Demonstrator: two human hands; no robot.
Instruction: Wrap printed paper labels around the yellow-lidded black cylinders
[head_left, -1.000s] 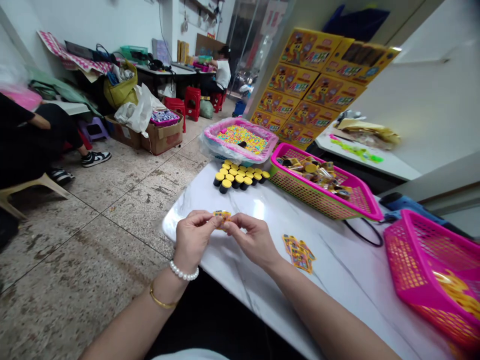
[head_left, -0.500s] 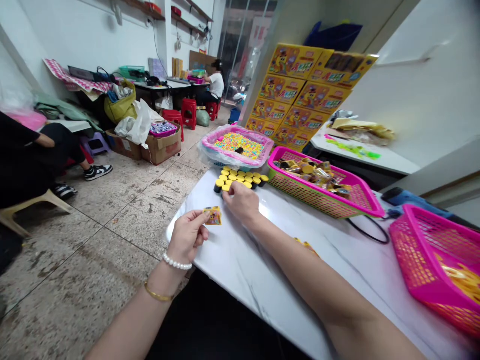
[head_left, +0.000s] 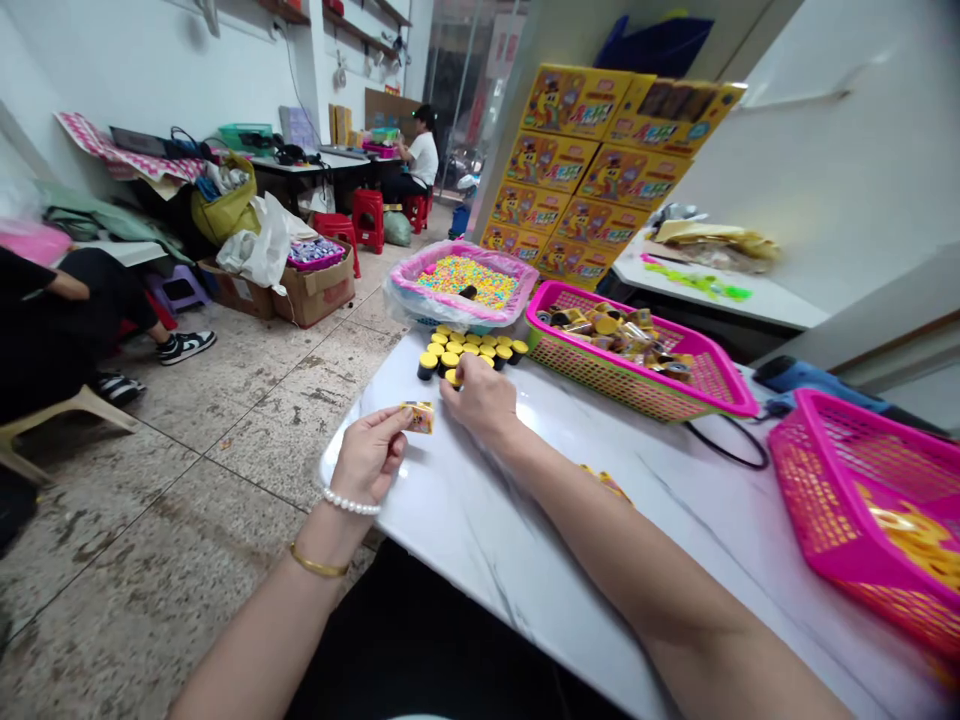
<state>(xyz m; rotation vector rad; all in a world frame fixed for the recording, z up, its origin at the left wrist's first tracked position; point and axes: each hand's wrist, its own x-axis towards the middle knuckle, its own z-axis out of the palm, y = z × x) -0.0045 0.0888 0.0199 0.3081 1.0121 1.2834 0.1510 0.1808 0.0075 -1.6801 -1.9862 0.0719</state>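
My left hand [head_left: 373, 450] pinches a small yellow printed wrapper [head_left: 418, 416] between thumb and fingers, above the table's left edge. My right hand [head_left: 480, 400] is closed at the front of a cluster of small black tubs with yellow lids [head_left: 450, 359]. Its fingertips are on a front tub [head_left: 454, 377], which they partly hide. Under my right forearm lie more yellow wrappers [head_left: 606, 482], partly covered.
Behind the tubs stands a plastic-lined basin [head_left: 397, 290] of colourful pellets. A pink basket [head_left: 637, 384] holds wrapped tubs; another basket [head_left: 814, 500] at right holds yellow wrappers. Yellow boxes [head_left: 559, 155] are stacked behind. Other people sit at left and at the back.
The view has shifted slightly, so everything sits a little higher and further left. Both hands keep their hold and place, the left on the wrapper, the right at the front tub.
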